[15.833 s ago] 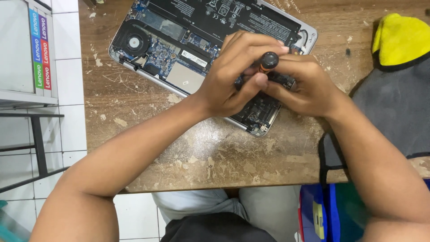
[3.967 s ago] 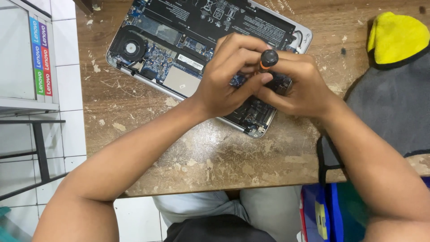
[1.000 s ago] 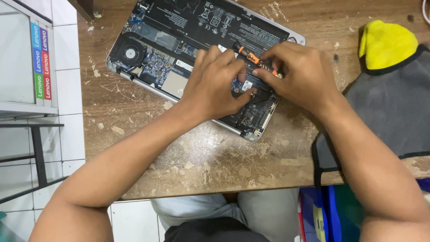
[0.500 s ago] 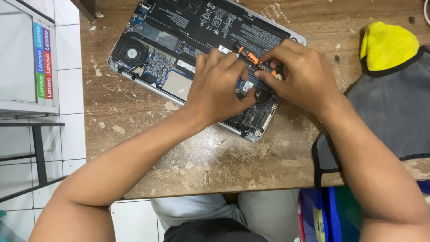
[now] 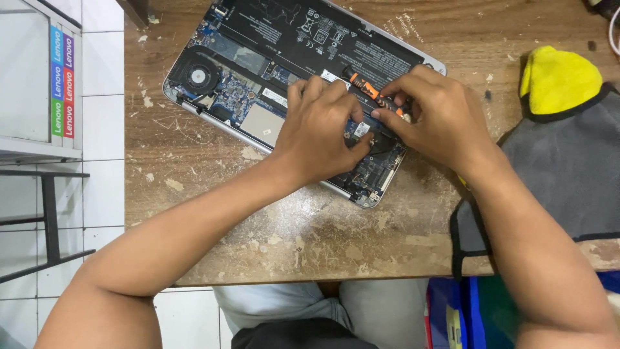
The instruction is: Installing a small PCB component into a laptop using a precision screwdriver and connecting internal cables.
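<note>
Worn wooden tabletop (image 5: pixel 310 239) carries the work. On it we see the screwdriver (image 5: pixel 371 94), black with orange bands, lying nearly flat over the open laptop (image 5: pixel 258 71), long axis running from 10 o'clock to 4 o'clock. Which end bears the tip we cannot tell; the lower end is buried under fingers. Our right hand (image 5: pixel 439 119) pinches that lower end between thumb and fingertips. Our left hand (image 5: pixel 320 129) lies open-palmed on the circuit board at the tool's 8 o'clock, fingers spread and pressing, grasping nothing visible; it hides the board beneath. The laptop's far edge is cut off at 12 o'clock. A grey cloth with a yellow patch (image 5: pixel 562 142) lies at 3 o'clock. Four seconds earlier the screwdriver stood upright, cap toward us, both hands clasped around it; now it lies tilted down.
</note>
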